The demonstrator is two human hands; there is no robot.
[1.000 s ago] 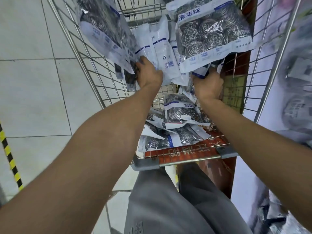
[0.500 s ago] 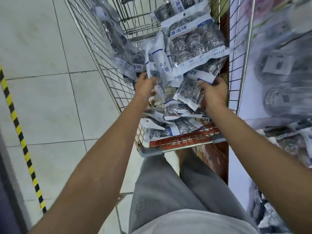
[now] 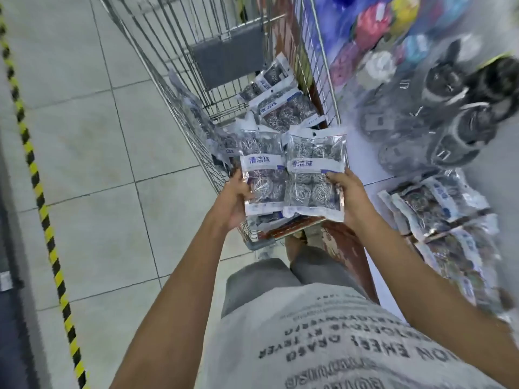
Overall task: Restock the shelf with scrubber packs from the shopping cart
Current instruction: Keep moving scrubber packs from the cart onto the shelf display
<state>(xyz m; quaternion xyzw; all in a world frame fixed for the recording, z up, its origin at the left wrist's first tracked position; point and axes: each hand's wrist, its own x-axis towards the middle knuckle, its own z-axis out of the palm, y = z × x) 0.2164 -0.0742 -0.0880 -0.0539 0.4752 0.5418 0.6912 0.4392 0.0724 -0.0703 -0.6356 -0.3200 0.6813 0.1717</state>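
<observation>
Clear scrubber packs of steel wool with white and blue labels are held over the near end of the wire shopping cart (image 3: 179,80). My left hand (image 3: 234,200) grips one pack (image 3: 262,181) by its lower left edge. Beside it, my right hand (image 3: 348,197) grips another pack (image 3: 316,175) at its right edge, thumb on the front. More scrubber packs (image 3: 283,108) lie in the cart's basket. On the right, the shelf (image 3: 438,209) holds several of the same packs, blurred.
Dark round packaged goods (image 3: 438,127) and colourful items (image 3: 373,23) hang on the shelf display at upper right. A yellow-and-black striped line (image 3: 42,197) runs along the tiled floor at left. The cart's grey child seat flap (image 3: 227,54) stands at its far end.
Both hands have lifted out of the cart's basket, each now with a pack held upright over the near rim. The view has swung right, so the shelf shows more.
</observation>
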